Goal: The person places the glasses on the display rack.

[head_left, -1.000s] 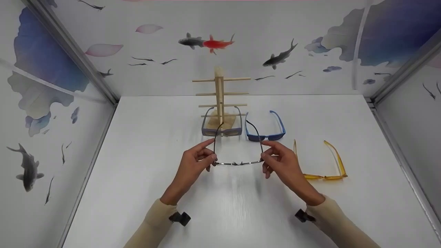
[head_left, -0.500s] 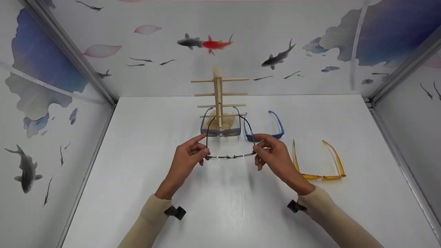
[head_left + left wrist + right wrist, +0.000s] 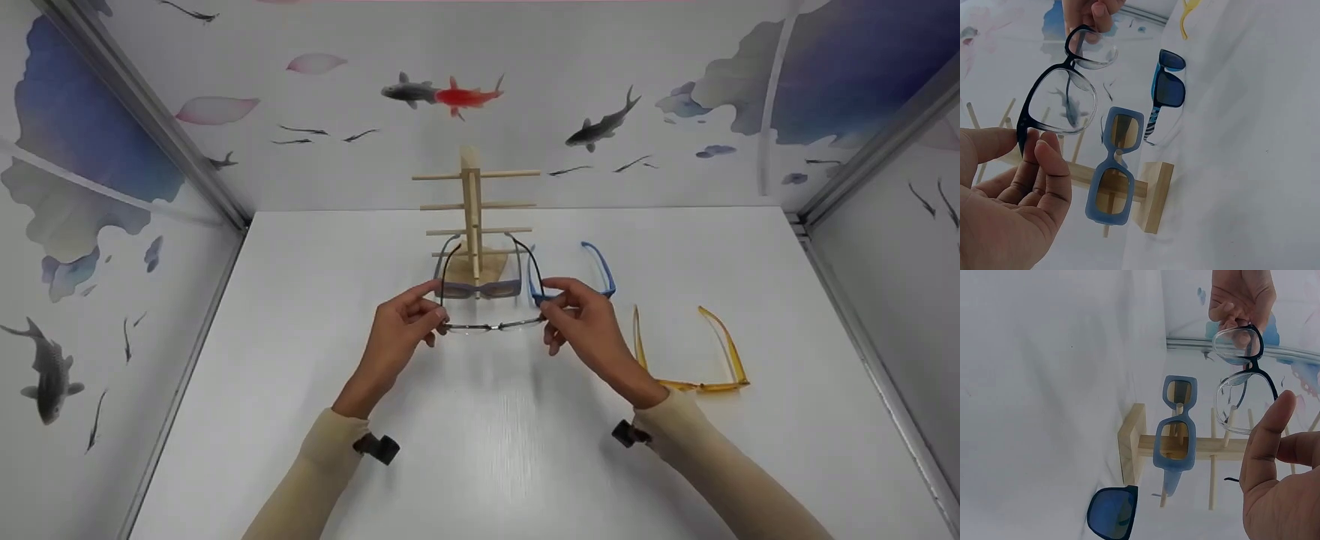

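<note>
Clear-lensed eyeglasses with a black upper rim (image 3: 1044, 76) are held up between both hands, temples pointing away toward the rack. My left hand (image 3: 397, 326) pinches the frame at its left hinge corner, and my right hand (image 3: 585, 322) pinches the right one. Just beyond them stands a wooden glasses rack (image 3: 470, 199), a post with several crosswise pegs. Grey-blue sunglasses (image 3: 1109, 188) with brown lenses hang on its lowest peg. In the head view, the held temples overlap these sunglasses and the blue ones behind.
Blue sunglasses (image 3: 600, 266) with dark lenses lie right of the rack, partly hidden by my right hand. Yellow glasses (image 3: 724, 386) lie on the white table (image 3: 300, 247) beyond my right wrist. Printed panels wall the table at the back and both sides.
Both hands have carried the eyeglasses forward and somewhat left, toward the rack. The temple tips now reach the area of its lower pegs. The other glasses stay in place.
</note>
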Demonstrator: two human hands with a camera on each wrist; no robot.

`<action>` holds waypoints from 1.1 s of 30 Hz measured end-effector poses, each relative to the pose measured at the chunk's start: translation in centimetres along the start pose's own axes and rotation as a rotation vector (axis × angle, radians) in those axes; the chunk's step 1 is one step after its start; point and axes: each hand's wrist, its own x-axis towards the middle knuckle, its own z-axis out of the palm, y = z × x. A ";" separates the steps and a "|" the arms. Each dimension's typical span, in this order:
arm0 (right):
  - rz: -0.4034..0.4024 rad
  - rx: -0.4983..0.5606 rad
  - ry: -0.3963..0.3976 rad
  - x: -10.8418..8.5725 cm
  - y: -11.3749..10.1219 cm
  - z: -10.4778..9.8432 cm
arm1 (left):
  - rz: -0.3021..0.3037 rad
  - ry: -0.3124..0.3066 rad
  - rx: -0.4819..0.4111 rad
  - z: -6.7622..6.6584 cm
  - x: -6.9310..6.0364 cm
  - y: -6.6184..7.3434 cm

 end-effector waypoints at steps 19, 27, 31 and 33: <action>0.010 -0.016 0.015 2.3 -0.1 0.6 | -0.034 -0.016 -0.005 -1.2 2.3 1.0; 0.014 -0.005 0.030 3.3 0.0 0.6 | -0.045 -0.043 -0.015 -1.5 3.8 0.6; 0.006 -0.011 0.033 3.6 0.1 0.7 | -0.080 -0.049 -0.021 -2.0 4.7 0.3; 0.002 -0.015 0.036 3.9 0.1 0.8 | -0.096 -0.054 -0.021 -2.2 5.2 0.3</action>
